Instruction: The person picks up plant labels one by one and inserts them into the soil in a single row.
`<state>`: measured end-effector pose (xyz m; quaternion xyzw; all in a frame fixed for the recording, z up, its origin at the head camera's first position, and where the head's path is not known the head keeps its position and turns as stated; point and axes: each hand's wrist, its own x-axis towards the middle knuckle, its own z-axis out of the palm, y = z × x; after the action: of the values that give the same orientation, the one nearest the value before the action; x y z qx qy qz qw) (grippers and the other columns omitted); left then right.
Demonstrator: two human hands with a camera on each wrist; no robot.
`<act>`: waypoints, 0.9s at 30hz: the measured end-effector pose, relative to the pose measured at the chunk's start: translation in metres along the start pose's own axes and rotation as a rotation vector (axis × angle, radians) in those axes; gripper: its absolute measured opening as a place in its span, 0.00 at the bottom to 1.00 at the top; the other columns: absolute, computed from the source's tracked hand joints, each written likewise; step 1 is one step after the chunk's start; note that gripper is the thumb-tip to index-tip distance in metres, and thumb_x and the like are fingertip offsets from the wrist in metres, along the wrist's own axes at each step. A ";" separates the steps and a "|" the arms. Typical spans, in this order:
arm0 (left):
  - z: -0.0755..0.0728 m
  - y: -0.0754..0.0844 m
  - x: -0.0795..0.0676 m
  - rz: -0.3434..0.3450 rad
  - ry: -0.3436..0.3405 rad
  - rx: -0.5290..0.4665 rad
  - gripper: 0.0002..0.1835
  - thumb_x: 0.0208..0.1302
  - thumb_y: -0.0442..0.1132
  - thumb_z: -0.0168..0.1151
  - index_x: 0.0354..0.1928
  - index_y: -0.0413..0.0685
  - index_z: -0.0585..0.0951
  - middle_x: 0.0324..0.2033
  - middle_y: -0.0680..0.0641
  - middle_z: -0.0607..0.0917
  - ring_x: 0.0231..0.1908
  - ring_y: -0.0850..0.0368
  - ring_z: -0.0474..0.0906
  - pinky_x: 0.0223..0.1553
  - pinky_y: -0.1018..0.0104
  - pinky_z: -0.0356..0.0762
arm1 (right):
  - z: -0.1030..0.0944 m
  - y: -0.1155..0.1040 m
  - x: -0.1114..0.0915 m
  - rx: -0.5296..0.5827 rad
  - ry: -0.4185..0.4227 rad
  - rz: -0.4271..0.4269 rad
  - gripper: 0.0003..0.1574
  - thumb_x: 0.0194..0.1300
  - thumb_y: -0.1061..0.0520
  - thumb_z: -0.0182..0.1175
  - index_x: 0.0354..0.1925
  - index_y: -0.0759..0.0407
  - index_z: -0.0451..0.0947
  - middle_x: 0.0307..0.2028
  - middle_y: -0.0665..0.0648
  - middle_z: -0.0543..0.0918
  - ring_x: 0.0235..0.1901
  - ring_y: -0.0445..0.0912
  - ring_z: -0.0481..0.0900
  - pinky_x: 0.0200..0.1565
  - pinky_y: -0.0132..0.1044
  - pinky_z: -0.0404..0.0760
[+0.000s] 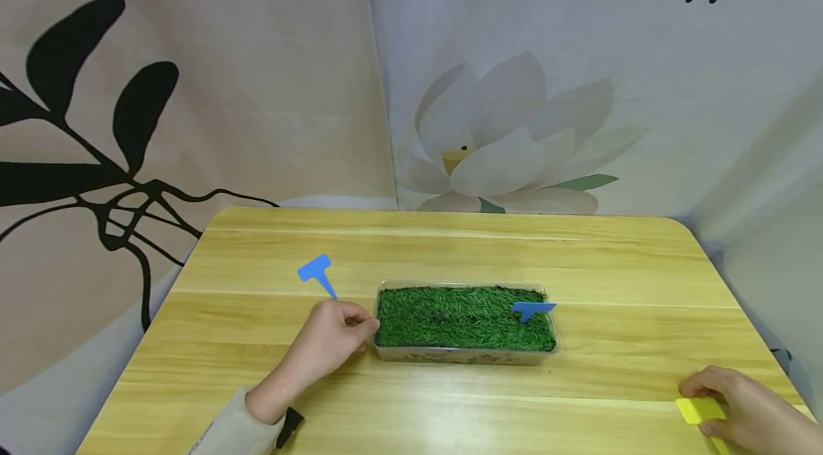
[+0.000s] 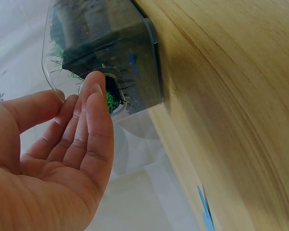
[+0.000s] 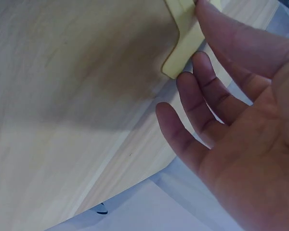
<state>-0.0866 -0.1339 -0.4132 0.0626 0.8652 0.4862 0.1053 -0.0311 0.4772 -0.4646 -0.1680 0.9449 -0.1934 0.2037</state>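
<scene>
A clear box (image 1: 459,356) of green turf (image 1: 444,316) is sitting on the desk (image 1: 418,405), with a blue tag (image 1: 532,308) sticking into the turf toward three o'clock, while the left hand (image 1: 331,337) is pinching the box's rim at nine o'clock. A second blue tag (image 1: 315,268) is lying between nine and ten o'clock from the box, its stem pointing to five o'clock. Well apart, between three and four o'clock, the right hand (image 1: 746,401) is pinching a yellow tag (image 1: 701,410) near the desk's edge.
</scene>
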 end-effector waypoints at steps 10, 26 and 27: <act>-0.001 0.000 -0.001 -0.009 0.003 -0.008 0.09 0.70 0.35 0.68 0.29 0.48 0.90 0.20 0.49 0.86 0.17 0.60 0.72 0.16 0.72 0.60 | -0.003 0.001 0.005 0.119 -0.056 -0.028 0.26 0.50 0.65 0.80 0.46 0.66 0.79 0.43 0.51 0.83 0.40 0.23 0.74 0.39 0.28 0.82; -0.001 -0.001 0.000 -0.012 -0.004 -0.007 0.09 0.70 0.35 0.67 0.29 0.48 0.90 0.20 0.49 0.86 0.18 0.60 0.73 0.17 0.72 0.61 | -0.002 -0.001 0.005 0.066 -0.028 0.061 0.26 0.52 0.60 0.80 0.43 0.66 0.77 0.41 0.49 0.80 0.37 0.24 0.70 0.38 0.29 0.81; -0.002 -0.001 0.000 -0.012 -0.004 -0.006 0.09 0.70 0.35 0.67 0.29 0.48 0.90 0.20 0.49 0.86 0.18 0.60 0.73 0.17 0.72 0.60 | -0.002 -0.001 0.005 0.068 -0.022 0.059 0.25 0.52 0.60 0.80 0.43 0.66 0.77 0.41 0.50 0.80 0.37 0.24 0.70 0.37 0.29 0.81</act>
<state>-0.0872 -0.1358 -0.4135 0.0581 0.8639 0.4881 0.1100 -0.0358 0.4752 -0.4638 -0.1350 0.9402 -0.2173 0.2251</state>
